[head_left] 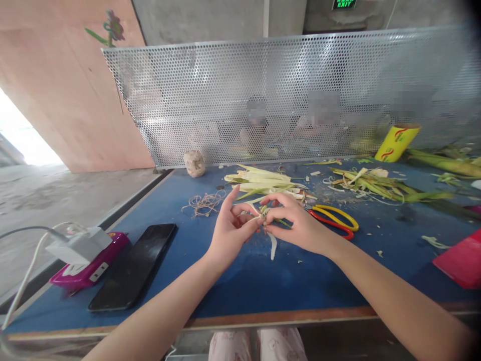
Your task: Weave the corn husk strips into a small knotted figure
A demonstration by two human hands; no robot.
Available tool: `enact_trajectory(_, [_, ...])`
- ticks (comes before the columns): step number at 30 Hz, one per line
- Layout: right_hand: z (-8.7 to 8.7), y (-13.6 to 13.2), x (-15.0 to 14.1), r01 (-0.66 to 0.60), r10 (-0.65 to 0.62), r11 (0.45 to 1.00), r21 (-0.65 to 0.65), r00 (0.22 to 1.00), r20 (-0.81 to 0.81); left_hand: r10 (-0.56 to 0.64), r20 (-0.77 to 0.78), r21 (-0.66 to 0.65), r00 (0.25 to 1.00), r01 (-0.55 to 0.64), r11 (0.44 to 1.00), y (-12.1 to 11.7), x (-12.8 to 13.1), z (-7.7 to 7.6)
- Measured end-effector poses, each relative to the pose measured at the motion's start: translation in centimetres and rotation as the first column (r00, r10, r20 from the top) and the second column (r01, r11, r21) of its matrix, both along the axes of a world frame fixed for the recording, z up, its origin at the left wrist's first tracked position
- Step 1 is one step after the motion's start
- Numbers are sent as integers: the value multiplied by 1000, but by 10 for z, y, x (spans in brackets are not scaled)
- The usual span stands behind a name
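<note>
Along the far edge of the blue table (240,288) stands a perforated metal screen (225,100), its fine round holes blurring the people seated behind it. A white ball-like object (194,163) rests against the base of the screen at left. Nearer, a loose tangle of thin twine (205,203) lies left of a pile of pale, flat husk strips (259,180). The strips lie directly beyond the hands. Red-and-yellow-handled scissors (336,220) lie just beside the right hand (289,220), the blade end hidden by it. Farther right are a heap of green husk scraps (379,184), an upright, leaning yellow cylinder (397,143) and a red object (462,258) at the table edge. A black phone (135,265) lies flat at left, beside a magenta power strip (90,263) carrying a white plug adapter (78,245). The table surface is smooth, with a wood-toned front edge and scattered crumbs of plant matter. Concrete flooring (37,200) and a pinkish panel (75,85) border the left side. Both hands meet over the table: left hand (235,223) and right hand pinch a small bundle of fibrous husk (264,213) between thumbs and fingers, with narrow ends projecting.
</note>
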State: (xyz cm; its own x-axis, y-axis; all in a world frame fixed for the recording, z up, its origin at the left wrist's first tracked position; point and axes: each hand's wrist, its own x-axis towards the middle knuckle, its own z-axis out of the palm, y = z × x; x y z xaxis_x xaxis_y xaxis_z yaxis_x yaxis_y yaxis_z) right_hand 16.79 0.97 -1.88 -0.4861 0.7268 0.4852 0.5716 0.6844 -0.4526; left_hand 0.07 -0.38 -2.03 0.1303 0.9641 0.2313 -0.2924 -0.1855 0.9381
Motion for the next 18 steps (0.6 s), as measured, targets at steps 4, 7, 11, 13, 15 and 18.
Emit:
enact_trajectory(4, [-2, 1, 0, -9, 8, 999, -35, 1000, -21, -26, 10, -10, 1000, 26, 1000, 1, -1, 2])
enact_trajectory(7, [-4, 1, -1, -15, 14, 999, -48, 999, -35, -47, 21, -31, 999, 47, 998, 2, -3, 5])
enact_trajectory(11, [-2, -1, -1, -13, 13, 999, -29, 1000, -1, 25, -22, -109, 999, -27, 994, 1, -3, 9])
enact_trajectory(13, [-2, -1, -1, 2, -2, 1000, 2, 1000, 9, 63, -26, -129, 998, -66, 989, 1, -3, 10])
enact_trajectory(15, [-4, -1, -2, 33, -32, 999, 42, 999, -16, 76, -9, -150, 997, -76, 986, 2, -3, 9])
enact_trajectory(18, [-7, 2, -3, 98, -88, 988, 123, 993, -83, 65, 14, -165, 998, -62, 984, 3, -3, 6])
